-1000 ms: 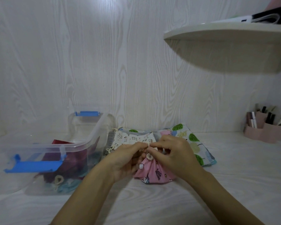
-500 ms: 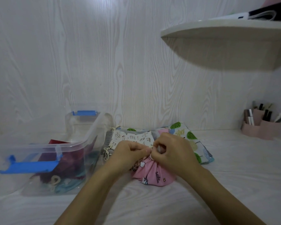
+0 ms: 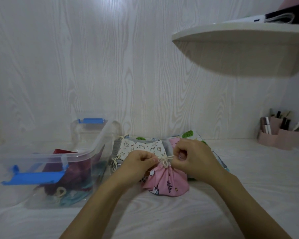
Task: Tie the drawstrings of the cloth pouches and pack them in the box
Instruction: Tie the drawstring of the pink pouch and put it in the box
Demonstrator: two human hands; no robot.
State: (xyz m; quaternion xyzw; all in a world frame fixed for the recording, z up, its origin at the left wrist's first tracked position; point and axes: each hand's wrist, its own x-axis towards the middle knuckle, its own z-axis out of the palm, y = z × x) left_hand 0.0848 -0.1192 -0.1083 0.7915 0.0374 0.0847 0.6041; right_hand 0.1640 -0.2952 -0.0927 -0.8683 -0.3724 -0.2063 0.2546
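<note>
Leftward, clear box w/ pouches, drawstring pinched

Wall beyond my fingers: pale, whitewashed wood grain running vertically, filling the whole back. Desktop under and around them, same pale grain. Up and to the right of them a rounded white shelf juts out, its underside in shadow; dark and white things lie on top (I cannot tell what). Far right at finger level, by the wall, a pink desk organiser holds upright pens or tubes. Light soft, even, slightly cool.
</note>
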